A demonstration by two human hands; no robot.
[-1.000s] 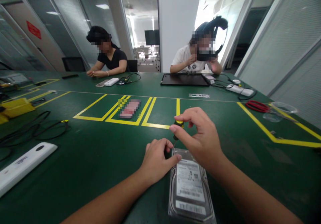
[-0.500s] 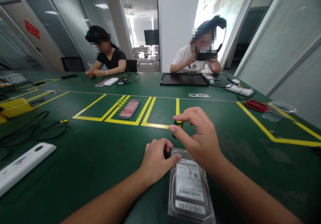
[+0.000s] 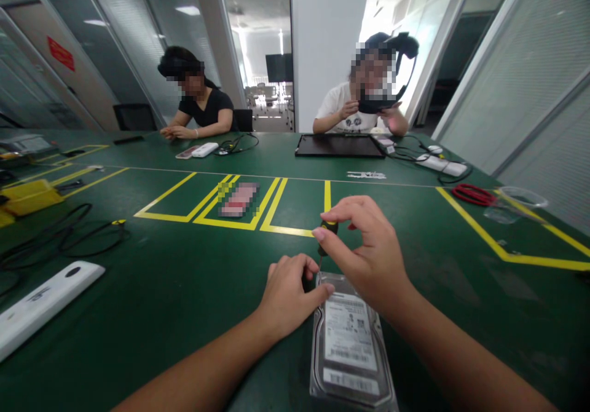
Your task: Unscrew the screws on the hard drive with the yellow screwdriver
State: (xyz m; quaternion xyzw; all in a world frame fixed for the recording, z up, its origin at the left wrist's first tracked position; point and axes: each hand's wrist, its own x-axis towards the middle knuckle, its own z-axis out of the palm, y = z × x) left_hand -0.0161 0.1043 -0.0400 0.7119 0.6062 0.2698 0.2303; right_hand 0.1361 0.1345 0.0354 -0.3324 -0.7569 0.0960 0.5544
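A silver hard drive [image 3: 351,344] with a white label lies flat on the green table [image 3: 184,295] close in front of me. My right hand [image 3: 369,255] pinches the top of a small black and yellow screwdriver [image 3: 326,235], held upright with its thin tip at the drive's far left corner. My left hand [image 3: 288,292] is curled against that same corner, thumb resting on the drive's edge. What the left fingers enclose is hidden.
Yellow tape boxes mark the table. A white power strip [image 3: 43,301] and black cables [image 3: 59,233] lie left, a yellow box [image 3: 30,195] beyond. Red cable [image 3: 472,194] and clear cups [image 3: 520,200] sit right. Two people sit at the far side, near a black tray [image 3: 338,146].
My hands and the screwdriver stay almost still. The person opposite on the right has shifted the headset at their head slightly.
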